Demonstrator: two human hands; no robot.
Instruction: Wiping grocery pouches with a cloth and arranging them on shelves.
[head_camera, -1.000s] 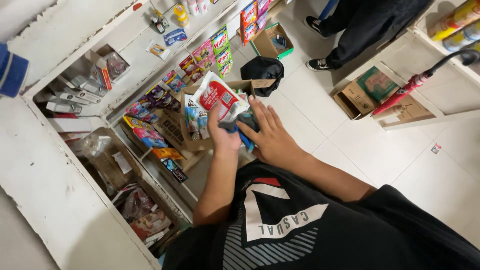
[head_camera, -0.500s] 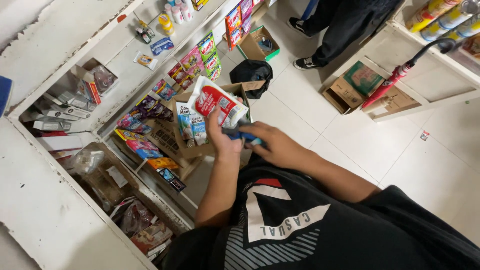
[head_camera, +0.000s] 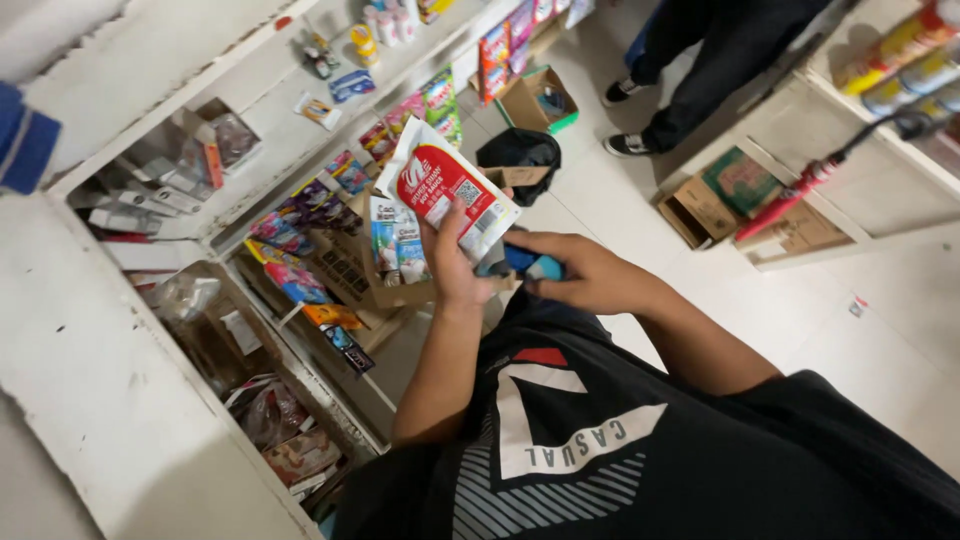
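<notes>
Closest to the camera is the person's black T-shirt (head_camera: 620, 450) with a white print. Just above it, the left hand (head_camera: 455, 265) is closed around a red and white pouch (head_camera: 440, 185) and lifts it up, tilted, in front of the chest. The right hand (head_camera: 580, 272) is curled around a small blue object (head_camera: 528, 264), maybe a scanner or a marker; I cannot tell which. The two hands are near each other, with the blue object just beside the lower edge of the pouch.

Under the left hand is an open cardboard box (head_camera: 350, 270) with more small packets (head_camera: 395, 245) standing inside, so it seems that one pouch is out and the others still wait in the box. Behind it are white shelves (head_camera: 150, 300) with colourful goods. Farther, on the tiled floor (head_camera: 620, 190), stand other open boxes (head_camera: 535, 100), and another person's legs (head_camera: 700, 70) are at the top.
</notes>
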